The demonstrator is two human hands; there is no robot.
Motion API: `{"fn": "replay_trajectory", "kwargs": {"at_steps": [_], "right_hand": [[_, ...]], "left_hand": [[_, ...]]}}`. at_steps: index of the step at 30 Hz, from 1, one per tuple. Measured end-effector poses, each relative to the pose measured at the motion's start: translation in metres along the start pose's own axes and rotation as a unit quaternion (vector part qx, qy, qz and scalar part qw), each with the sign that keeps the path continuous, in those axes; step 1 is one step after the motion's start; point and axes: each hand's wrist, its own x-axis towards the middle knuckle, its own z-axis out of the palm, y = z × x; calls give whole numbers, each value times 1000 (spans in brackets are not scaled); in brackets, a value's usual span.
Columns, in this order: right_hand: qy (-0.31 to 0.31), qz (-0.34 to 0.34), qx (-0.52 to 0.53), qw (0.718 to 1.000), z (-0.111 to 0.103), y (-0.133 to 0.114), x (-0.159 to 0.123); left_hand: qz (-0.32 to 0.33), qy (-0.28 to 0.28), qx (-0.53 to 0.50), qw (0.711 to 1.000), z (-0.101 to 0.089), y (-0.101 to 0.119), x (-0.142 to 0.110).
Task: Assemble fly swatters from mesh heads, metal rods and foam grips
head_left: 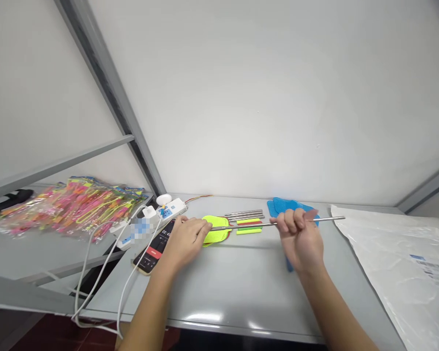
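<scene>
A thin silver telescopic metal rod [249,225] runs almost level between my hands, above the table. My left hand [190,236] is closed on its left end, beside a flat bright yellow-green fly swatter head [216,236]. Red edges of another piece show beneath that head. My right hand [302,241] is wrapped around the rod further right, and the bare tip sticks out past the fist. Behind the rod lie several short metal rods [244,213] and some yellow-green, red and green tubes [249,231]. Blue textured flat pieces [287,205] lie partly hidden behind my right hand.
A phone [151,253] showing a timer lies left of my left hand, near white power strips [141,231] and looping white cables [84,273]. Plastic-wrapped colourful packs [84,207] are piled on the left shelf. A white plastic bag [406,263] covers the table's right side.
</scene>
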Motion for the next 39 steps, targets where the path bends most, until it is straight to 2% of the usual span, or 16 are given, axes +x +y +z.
{"fn": "replay_trajectory", "kwargs": {"at_steps": [4,7,9,12,14,15,18,22,26,31,36,39], "right_hand": [[73,-69,51,994,-14,-40,9],[91,-88,64,990,-30,-63,10],[78,-83,49,992,-45,-68,6],[-9,-25,-25,999,-74,-63,-3],[-80,73,-92,990,-95,-55,-9],[-94,119,-109,982,-103,-51,-13],[-64,191,-104,974,-114,-35,-22],[28,191,-83,978,-112,-19,-24],[97,141,-54,984,-121,-15,-14],[146,87,-7,985,-127,-10,-11],[130,137,-40,981,-95,13,-20],[96,137,-63,984,-79,22,-25]], "left_hand": [[-60,85,48,993,-3,-42,1],[-99,144,73,982,-14,-76,-1],[-121,177,86,973,-20,-90,2],[-171,252,79,949,-21,-96,16],[-195,297,63,933,-20,-97,29],[-198,313,54,927,-18,-99,35],[-182,341,33,922,-16,-105,47],[-180,344,37,921,-16,-113,43],[-211,345,76,911,-23,-110,31],[-173,341,119,916,-30,-81,29],[-120,309,117,936,-20,-46,38],[-128,290,107,942,-18,-39,37]]}}
